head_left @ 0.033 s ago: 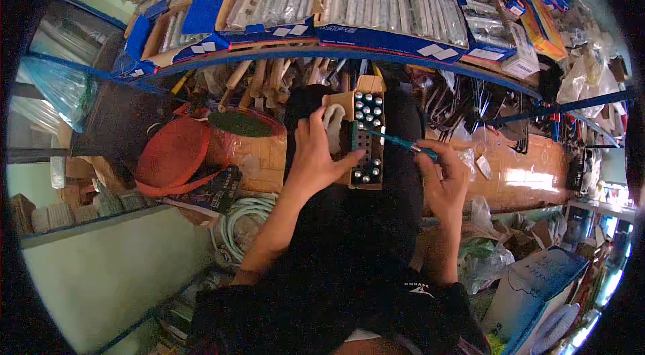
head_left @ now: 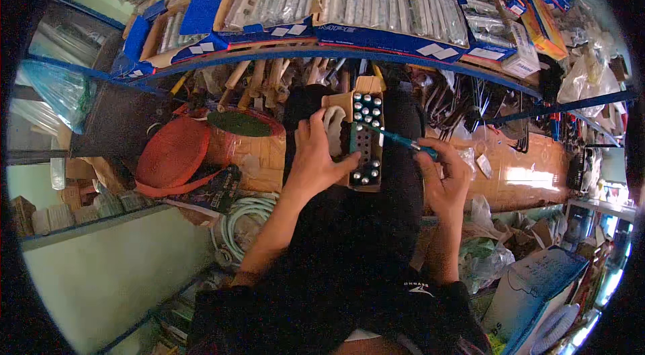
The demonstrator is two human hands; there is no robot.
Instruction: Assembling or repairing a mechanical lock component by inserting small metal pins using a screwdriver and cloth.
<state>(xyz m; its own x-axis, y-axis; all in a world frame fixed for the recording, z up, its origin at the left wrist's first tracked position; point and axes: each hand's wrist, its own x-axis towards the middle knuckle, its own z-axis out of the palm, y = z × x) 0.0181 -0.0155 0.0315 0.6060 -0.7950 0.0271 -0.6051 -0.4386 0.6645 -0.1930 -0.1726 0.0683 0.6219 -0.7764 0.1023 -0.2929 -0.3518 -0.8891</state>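
In my lap stands a small open cardboard box (head_left: 369, 83) with a dark insert full of holes. Several silver-capped slim pieces (head_left: 367, 110) stand upright in its far part, and a few more in the near end; bare holes lie between. My left hand (head_left: 314, 161) is closed around a bunched pale cloth (head_left: 334, 125) at the box's left side, thumb resting on the insert's edge. Between the thumb and fingers of my right hand (head_left: 445, 170) is a slim teal screwdriver (head_left: 403, 140), its thin end pointing left over the box among the silver caps.
Ahead runs a blue shelf edge (head_left: 289, 53) bearing blue boxes (head_left: 396, 36) of plastic-wrapped rods. Beneath it lie wooden handles and dark metal tools. A red round strap roll (head_left: 176, 150) and a coiled pale hose (head_left: 245, 224) are at left; a blue-white box (head_left: 537, 288) stands near right.
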